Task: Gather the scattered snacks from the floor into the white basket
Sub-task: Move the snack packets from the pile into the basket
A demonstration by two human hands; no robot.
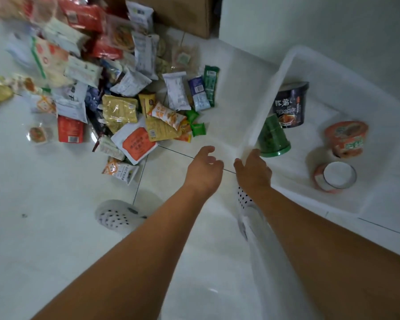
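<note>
Your fingers (207,149) are hanging loosely curled on the left hand (203,168), holding nothing. The right hand (254,172) is reaching out relaxed and empty too, its tips at the near corner of the white basket (278,76); I cannot tell whether they are touching it. Bumping that rim risks shoving the basket or toppling the green noodle cup (274,137) inside. The scattered snacks (119,110) are lying on the floor (56,227) ahead and to your left, with the small green packets (198,129) nearest.

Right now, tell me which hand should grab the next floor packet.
Left. The left hand hangs open nearest the white packet with the orange label; the right hand sits at the rim of the white plastic basket, farther from the pile.
</note>
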